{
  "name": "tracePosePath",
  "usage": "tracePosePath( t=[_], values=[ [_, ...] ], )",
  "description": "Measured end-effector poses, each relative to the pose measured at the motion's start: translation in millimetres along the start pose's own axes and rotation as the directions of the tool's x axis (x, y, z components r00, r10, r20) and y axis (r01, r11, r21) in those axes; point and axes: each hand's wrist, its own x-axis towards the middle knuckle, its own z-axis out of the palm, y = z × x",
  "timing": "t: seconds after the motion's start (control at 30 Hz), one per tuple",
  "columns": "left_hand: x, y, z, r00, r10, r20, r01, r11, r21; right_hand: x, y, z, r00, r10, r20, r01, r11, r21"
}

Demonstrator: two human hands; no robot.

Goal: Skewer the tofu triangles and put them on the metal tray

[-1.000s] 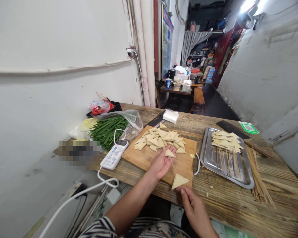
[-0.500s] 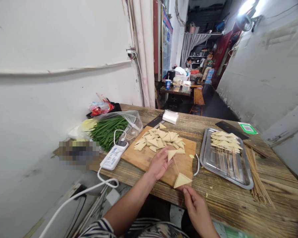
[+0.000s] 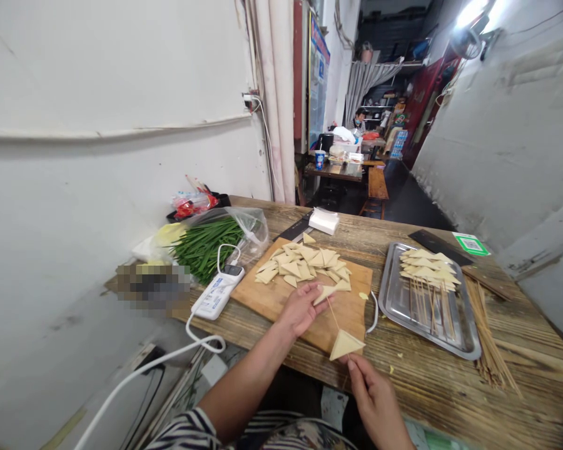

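My left hand (image 3: 304, 308) pinches a pale tofu triangle (image 3: 325, 294) over the front of a wooden cutting board (image 3: 263, 300). In my right hand (image 3: 373, 387) a thin bamboo skewer (image 3: 333, 314) is gripped near its lower end, its upper end reaching the triangle in my left hand. A second tofu triangle (image 3: 347, 345) is threaded on that skewer just above my right fingers. Whether the tip has entered the upper triangle I cannot tell. Behind my left hand lies a heap of tofu triangles (image 3: 304, 262) on the board.
On the right, a metal tray (image 3: 394, 306) holds several skewered triangles (image 3: 429, 269), with loose bamboo skewers (image 3: 492, 344) beside it. Left of the board are a white power strip (image 3: 218, 294) with its cable and bagged green chives (image 3: 206, 244). A knife (image 3: 293, 226) lies behind the board.
My left hand has tilted its triangle flatter against the skewer's upper end. My right hand, with the skewer and lower triangle, has shifted only slightly.
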Motion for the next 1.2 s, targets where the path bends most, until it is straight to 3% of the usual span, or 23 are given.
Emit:
tracePosePath(
  t=[1.2],
  values=[
    [2.9, -1.7, -1.9, 1.0, -0.006, -0.002, 0.006, 0.999, 0.05, -5.0, -1.1, -0.8, 1.0, -0.027, 0.004, 0.027, 1.0, -0.004]
  ],
)
